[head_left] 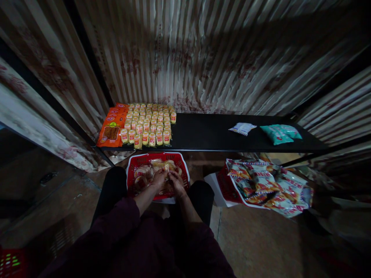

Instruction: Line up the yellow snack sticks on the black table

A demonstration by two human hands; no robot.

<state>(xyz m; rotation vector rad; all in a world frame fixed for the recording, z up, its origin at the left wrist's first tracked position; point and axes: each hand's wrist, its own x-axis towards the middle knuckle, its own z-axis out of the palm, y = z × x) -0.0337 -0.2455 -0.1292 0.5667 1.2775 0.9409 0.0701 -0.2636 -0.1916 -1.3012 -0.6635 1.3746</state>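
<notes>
Both hands are over a red basket between the knees, which holds clear-wrapped snacks. My left hand and my right hand nearly meet, their fingers closed on a small wrapped snack with a clear, shiny wrapper. Just beyond the basket, many small yellow packaged cakes stand in close rows on the left part of a black shelf. Left of those rows lie orange snack packs.
On the shelf's right part lie a white packet and teal packets. A second red basket, heaped with large snack bags, stands on the floor at right. Black posts and striped curtains surround the shelf.
</notes>
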